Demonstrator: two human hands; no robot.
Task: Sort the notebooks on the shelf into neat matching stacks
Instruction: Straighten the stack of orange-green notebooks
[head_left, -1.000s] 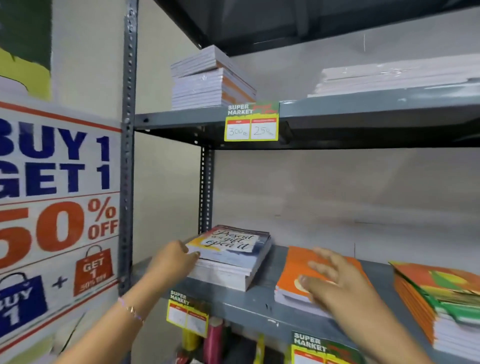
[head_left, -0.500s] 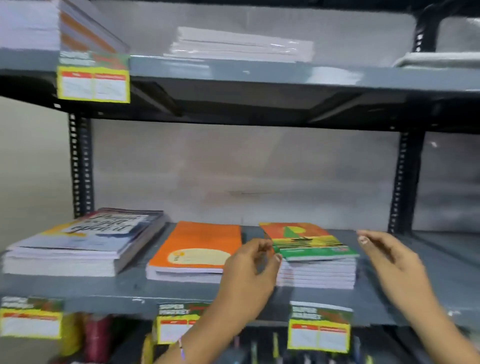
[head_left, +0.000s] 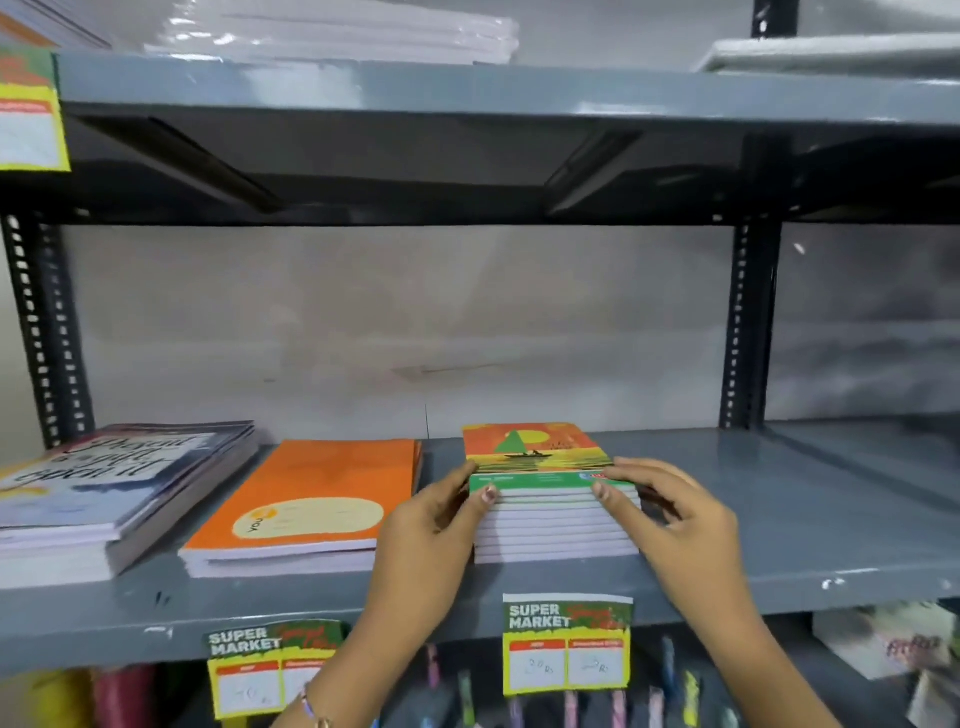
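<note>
Three notebook stacks lie on the grey middle shelf (head_left: 779, 519). The right stack (head_left: 540, 452) has an orange, yellow and green sailboat cover. My left hand (head_left: 436, 525) presses its left side with the thumb on the front top edge. My right hand (head_left: 670, 509) holds its right front corner, fingers on the top cover. An orange stack (head_left: 311, 493) sits to the left of it. A bluish lettered stack (head_left: 114, 478) lies at the far left.
White wrapped packs (head_left: 337, 31) rest on the upper shelf (head_left: 467, 88). Yellow price tags (head_left: 566, 644) hang from the shelf's front edge. Perforated uprights (head_left: 748, 322) stand at the back. Pens show on the level below. Bare shelf surface lies right of the sailboat stack.
The view has swung right and closer. Both hands moved from the left and orange stacks to the sailboat stack and now grip its two sides.
</note>
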